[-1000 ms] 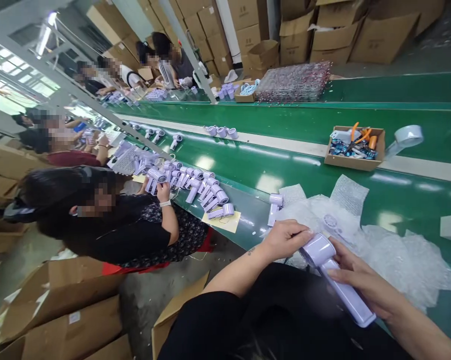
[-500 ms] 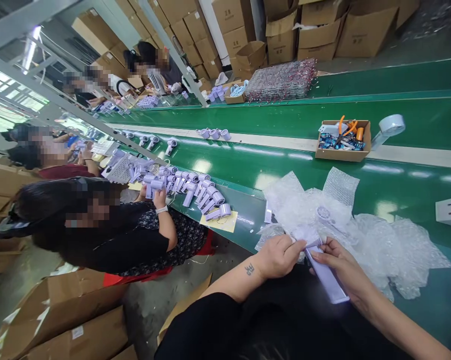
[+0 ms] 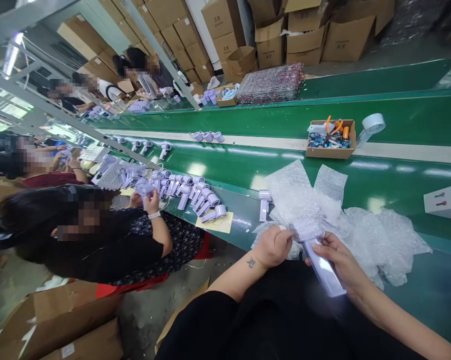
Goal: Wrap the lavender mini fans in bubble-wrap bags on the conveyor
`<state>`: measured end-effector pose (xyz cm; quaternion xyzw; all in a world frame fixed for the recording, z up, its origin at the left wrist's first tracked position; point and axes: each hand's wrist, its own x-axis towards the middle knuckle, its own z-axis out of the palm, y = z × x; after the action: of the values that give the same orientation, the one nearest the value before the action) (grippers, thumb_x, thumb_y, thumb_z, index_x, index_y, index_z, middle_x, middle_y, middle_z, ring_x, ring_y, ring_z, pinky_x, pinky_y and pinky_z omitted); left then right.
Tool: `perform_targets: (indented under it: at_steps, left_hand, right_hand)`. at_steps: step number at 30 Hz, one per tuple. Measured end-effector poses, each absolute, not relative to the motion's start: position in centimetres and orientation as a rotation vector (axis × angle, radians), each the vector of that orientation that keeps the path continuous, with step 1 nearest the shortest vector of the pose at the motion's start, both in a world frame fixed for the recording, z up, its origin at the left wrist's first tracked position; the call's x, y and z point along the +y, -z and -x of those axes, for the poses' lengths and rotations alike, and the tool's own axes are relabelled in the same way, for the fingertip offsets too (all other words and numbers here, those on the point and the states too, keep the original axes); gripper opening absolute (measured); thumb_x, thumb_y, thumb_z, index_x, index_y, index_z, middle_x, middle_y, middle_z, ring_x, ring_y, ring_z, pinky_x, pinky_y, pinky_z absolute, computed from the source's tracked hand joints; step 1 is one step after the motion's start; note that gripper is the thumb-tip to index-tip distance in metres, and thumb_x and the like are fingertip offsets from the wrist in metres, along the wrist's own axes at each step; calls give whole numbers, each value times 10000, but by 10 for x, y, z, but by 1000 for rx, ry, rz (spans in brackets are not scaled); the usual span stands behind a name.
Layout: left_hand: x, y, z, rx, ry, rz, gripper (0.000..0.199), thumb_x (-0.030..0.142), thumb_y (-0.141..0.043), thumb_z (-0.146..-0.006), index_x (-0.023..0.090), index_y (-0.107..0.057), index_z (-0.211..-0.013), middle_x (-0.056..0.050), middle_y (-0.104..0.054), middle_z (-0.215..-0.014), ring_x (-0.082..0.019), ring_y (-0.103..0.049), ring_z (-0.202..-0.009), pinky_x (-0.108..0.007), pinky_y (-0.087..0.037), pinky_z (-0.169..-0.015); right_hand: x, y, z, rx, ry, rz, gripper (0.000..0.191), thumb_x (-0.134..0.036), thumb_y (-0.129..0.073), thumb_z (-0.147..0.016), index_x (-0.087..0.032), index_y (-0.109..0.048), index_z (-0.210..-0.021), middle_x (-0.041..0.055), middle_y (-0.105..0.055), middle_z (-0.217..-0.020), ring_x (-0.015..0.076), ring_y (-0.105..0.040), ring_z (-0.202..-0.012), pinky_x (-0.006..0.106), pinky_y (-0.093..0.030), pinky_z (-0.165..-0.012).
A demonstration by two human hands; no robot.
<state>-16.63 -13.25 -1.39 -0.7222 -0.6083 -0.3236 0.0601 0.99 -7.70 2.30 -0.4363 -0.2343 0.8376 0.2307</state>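
A lavender handheld device (image 3: 325, 267) hangs between my hands, its flat handle pointing down toward my lap and its round head in front of me. My right hand (image 3: 336, 252) is closed round the top of the handle. Curled beside the head, my left hand (image 3: 275, 246) has its fingertips at the head's left edge; what it pinches is too small to make out. Clear bubble wrap bags (image 3: 291, 192) lie just beyond, with more bags (image 3: 388, 245) to the right. Another lavender device (image 3: 264, 205) rests left of the bags.
Many lavender devices (image 3: 199, 192) cover the bench to the left, where a person (image 3: 109, 235) sits holding one. A cardboard box of tools (image 3: 330, 151) and a tape roll (image 3: 373, 123) stand beyond the bags. A white box (image 3: 445, 201) is at right.
My left hand has moved slightly left and down, away from the handle. The device's head shows more fully. The lavender device left of the bags is now more visible.
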Motion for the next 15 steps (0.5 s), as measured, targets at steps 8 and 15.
perform_targets:
  at_steps: [8,15]
  left_hand:
    - [-120,6,132,-2204,1275,2167,94,128,-476,-776,163,-554,-813,-44,-572,-725,-155,-558,-701,-286,-486,-664]
    - [-114,-22,122,-2264,1372,2414,160,185,-474,-835,149,-573,-955,-36,-642,-749,-124,-593,-643,-252,-498,-636]
  right_hand:
    - [-66,-33,-18,-460,-2301,1195,371,-212,-738,-654,-259,-530,-958,-43,-651,-772,128,-644,-597,229,-553,-584]
    - [-74,-14,-34,-366,-2317,1360,267,-310,-716,-722,-223,-464,-735,-38,-609,-612,125,-620,-550,217,-508,-504]
